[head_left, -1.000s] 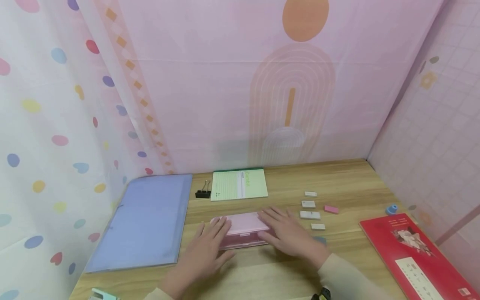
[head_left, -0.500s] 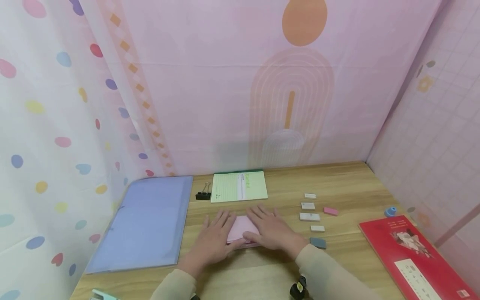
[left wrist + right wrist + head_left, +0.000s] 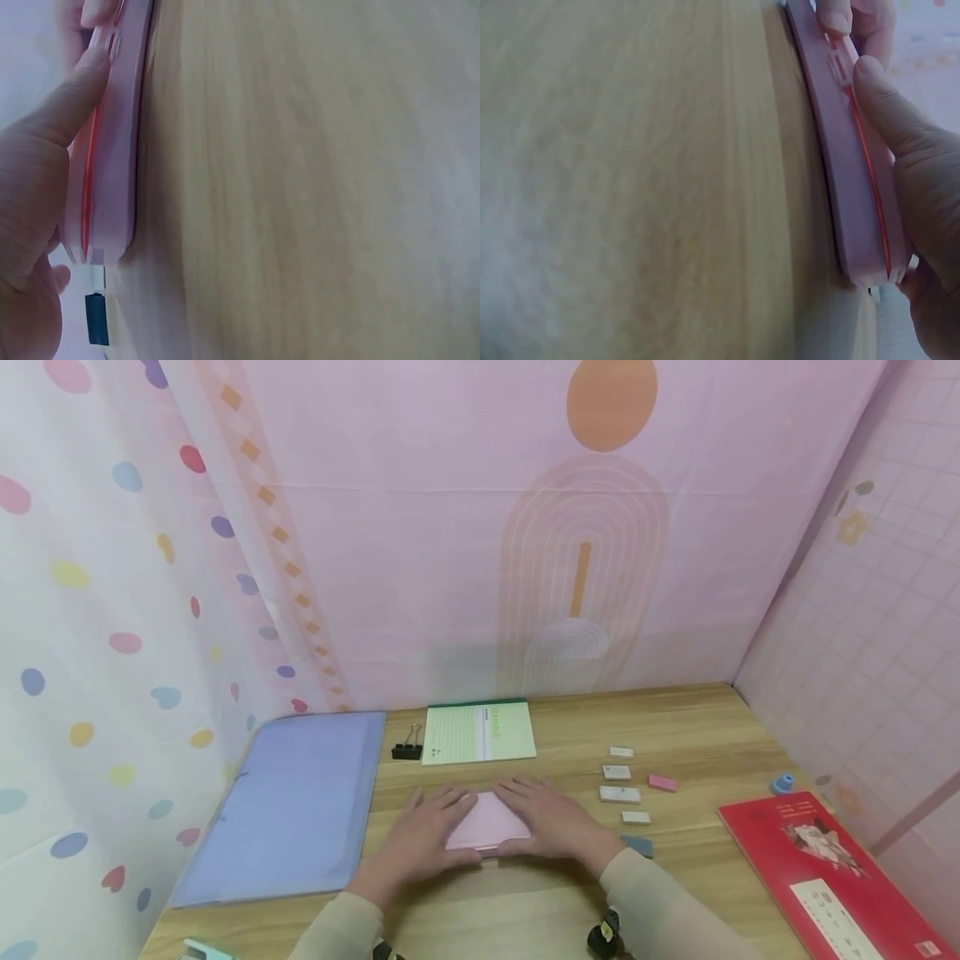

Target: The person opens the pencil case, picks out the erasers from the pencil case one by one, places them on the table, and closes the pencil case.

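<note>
1. The flat pink plastic pencil case (image 3: 488, 827) lies shut on the light wooden desk (image 3: 705, 727), near the middle of the front edge, between the two hands and well clear of every other item.

2. The left hand (image 3: 426, 835) lies on the left half of the lid, fingers straight and slightly spread. In the left wrist view its thumb (image 3: 71, 101) presses the front edge of the case (image 3: 112, 142) close to the small latch tab.

3. The right hand (image 3: 552, 823) mirrors it on the right half, fingers flat and spread. In the right wrist view its thumb (image 3: 889, 109) sits on the seam of the case (image 3: 847, 172), beside the latch.

4. A thin orange-red line shows along the seam in both wrist views, so by my judgement the lid is down but may not be fully clicked. To do this well, press evenly with both palms and squeeze both thumbs in at the latch together, so the lid does not twist.

5. Keep the case flat on the desk while pressing; a one-sided push could slide it toward the grey-blue block eraser (image 3: 637, 846) just off its right end.

6. Further right, toward the right edge, lie four small white rectangular erasers (image 3: 619, 793) and a small pink eraser (image 3: 662, 782); none touches the case.

7. Behind the case, toward the back edge, lie the green lined notepad (image 3: 478, 732) and a black binder clip (image 3: 407, 747).
</note>
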The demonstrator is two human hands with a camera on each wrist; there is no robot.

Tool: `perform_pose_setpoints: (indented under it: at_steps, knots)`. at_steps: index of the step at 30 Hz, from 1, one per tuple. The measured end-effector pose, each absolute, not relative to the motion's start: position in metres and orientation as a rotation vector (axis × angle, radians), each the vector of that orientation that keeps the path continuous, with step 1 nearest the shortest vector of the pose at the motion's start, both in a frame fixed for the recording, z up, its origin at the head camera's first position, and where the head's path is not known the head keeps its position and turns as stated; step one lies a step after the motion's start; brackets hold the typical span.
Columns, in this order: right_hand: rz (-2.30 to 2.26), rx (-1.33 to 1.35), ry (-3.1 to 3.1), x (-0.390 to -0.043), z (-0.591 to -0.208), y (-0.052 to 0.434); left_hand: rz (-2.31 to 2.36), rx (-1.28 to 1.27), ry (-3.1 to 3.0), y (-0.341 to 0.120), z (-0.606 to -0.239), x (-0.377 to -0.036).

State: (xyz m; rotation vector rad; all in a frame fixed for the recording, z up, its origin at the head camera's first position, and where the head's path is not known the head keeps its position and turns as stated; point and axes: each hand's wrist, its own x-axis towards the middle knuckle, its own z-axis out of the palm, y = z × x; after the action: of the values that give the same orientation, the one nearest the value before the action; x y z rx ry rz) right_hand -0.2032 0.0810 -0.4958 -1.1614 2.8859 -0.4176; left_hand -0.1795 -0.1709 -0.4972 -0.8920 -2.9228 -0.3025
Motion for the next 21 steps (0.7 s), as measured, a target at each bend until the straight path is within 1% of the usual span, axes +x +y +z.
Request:
perform_pose_setpoints:
  at_steps: [7, 14, 21]
  knots:
    - [-0.49, -1.184, 2.874, -0.2026, -0.495, 0.0828, -0.413, -0.908, -2.9, -0.1728, -0.498, -0.1799]
    - [-0.505, -1.157, 2.901, -0.2002, -0.4994, 0.0849, -0.361, -0.889, -2.856, -0.1709, -0.5055, -0.1766]
    - [-0.489, -1.141, 2.89, -0.2002, -0.4981, 0.0853, -0.332, -0.87, -2.857, -0.1697, -0.5052, -0.1748]
